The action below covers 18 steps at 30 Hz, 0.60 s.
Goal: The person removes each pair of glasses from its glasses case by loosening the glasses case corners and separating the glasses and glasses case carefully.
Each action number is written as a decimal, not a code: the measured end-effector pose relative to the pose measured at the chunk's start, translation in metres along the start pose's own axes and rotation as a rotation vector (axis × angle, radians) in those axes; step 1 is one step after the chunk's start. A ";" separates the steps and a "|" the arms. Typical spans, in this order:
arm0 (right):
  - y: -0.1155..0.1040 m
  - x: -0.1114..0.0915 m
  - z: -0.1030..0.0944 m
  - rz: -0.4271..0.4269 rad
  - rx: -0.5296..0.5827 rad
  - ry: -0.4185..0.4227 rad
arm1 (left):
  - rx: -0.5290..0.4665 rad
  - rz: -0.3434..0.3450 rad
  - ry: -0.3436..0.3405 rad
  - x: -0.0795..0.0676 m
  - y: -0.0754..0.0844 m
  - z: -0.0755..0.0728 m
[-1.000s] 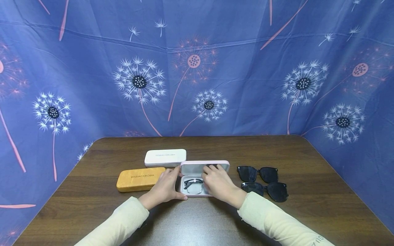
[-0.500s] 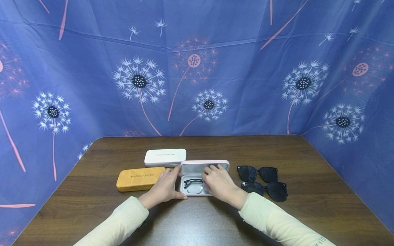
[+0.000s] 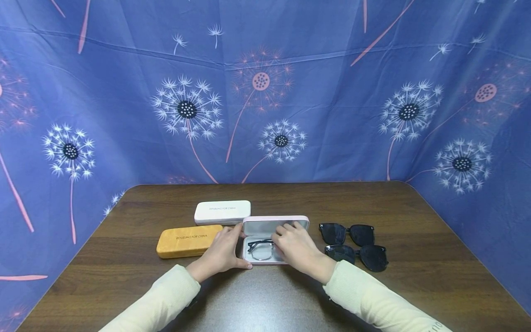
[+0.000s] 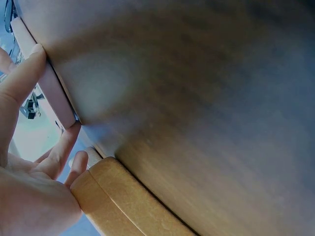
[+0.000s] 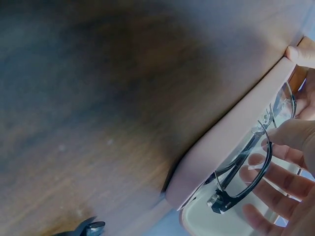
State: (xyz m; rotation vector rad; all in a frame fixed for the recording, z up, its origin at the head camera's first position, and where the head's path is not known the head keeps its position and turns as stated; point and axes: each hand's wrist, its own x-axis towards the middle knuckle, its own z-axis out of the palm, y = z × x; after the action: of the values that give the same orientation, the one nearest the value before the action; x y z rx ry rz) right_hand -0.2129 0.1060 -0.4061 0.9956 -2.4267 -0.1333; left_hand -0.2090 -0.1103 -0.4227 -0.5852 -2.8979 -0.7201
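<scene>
A pink hinged glasses case (image 3: 275, 220) lies with its lid raised in the middle of the table. Black-browed eyeglasses with clear lenses (image 3: 262, 251) are inside, their right half hidden by my right hand (image 3: 296, 246) in the head view. In the right wrist view, that hand's thumb and a finger pinch the rim of the eyeglasses (image 5: 256, 182), the other fingers spread over the case's interior. My left hand (image 3: 221, 251) grips the case's left end, thumb at the front and fingers behind. The left wrist view shows its thumb on the case's pink front wall (image 4: 55, 93).
A closed yellow glasses case (image 3: 188, 242) stands beside my left hand, with a closed white case (image 3: 222, 213) behind it. To the right lie two pairs of black sunglasses, the rear pair (image 3: 362, 234) just behind the front pair (image 3: 374, 258). A patterned blue cloth (image 3: 332, 115) hangs behind the table.
Both hands stay almost in place around the pink case. The eyeglasses have shifted only very slightly inside it.
</scene>
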 end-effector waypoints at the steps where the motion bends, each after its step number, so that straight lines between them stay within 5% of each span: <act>1: 0.000 0.000 0.000 0.001 -0.001 0.000 | -0.002 0.001 0.000 0.000 0.000 0.000; 18: 0.004 -0.002 -0.007 0.004 0.000 0.053 | -0.009 0.012 0.006 0.000 -0.001 0.000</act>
State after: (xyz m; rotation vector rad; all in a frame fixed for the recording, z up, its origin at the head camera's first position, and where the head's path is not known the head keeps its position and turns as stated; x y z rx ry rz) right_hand -0.2107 0.1110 -0.3996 0.9819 -2.3804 -0.1046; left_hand -0.2089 -0.1111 -0.4229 -0.5998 -2.8844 -0.7320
